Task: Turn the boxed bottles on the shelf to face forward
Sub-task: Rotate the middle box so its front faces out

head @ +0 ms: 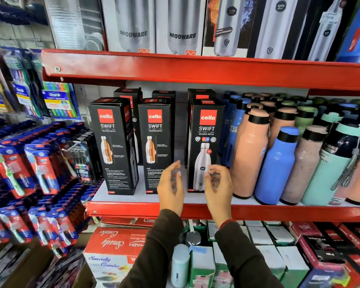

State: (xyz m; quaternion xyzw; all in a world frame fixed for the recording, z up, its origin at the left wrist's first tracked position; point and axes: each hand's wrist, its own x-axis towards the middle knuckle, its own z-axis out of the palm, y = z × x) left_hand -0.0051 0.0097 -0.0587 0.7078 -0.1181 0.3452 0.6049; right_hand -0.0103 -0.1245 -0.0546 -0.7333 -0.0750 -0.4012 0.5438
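A red metal shelf [133,208] with a pale deck is running across a shop aisle, and a second red shelf [195,67] is sitting above it at twelve o'clock. Three black boxes are standing upright along the front of the lower shelf. The left box [112,146] and the middle box [154,142] are showing "cello SWIFT" over a cutaway drawing of a bottle and blocks of small print too fine to read. The right box [205,146] is showing the same red "cello" square and "SWIFT" above a picture of a plain steel bottle. More black boxes [163,94] are standing behind them.

At three o'clock loose bottles are crowding the deck: a peach bottle [250,154], a blue bottle [275,165] and a mint bottle [330,169] among them. Overhead, tall boxes reading "MODWARE" [182,26] are lining the upper shelf. At nine o'clock packs of toothbrushes [40,165] are hanging, some marked "Oral-B". At six o'clock a red carton [112,242] is reading "Smarty Combo".

The left hand [170,188] is hovering with fingers spread and loosely curled in the gap between the middle and right boxes, gripping nothing. The right hand [217,186] is raised in front of the right box's lower corner, fingers curled and apart; whether they are touching the box I cannot tell.
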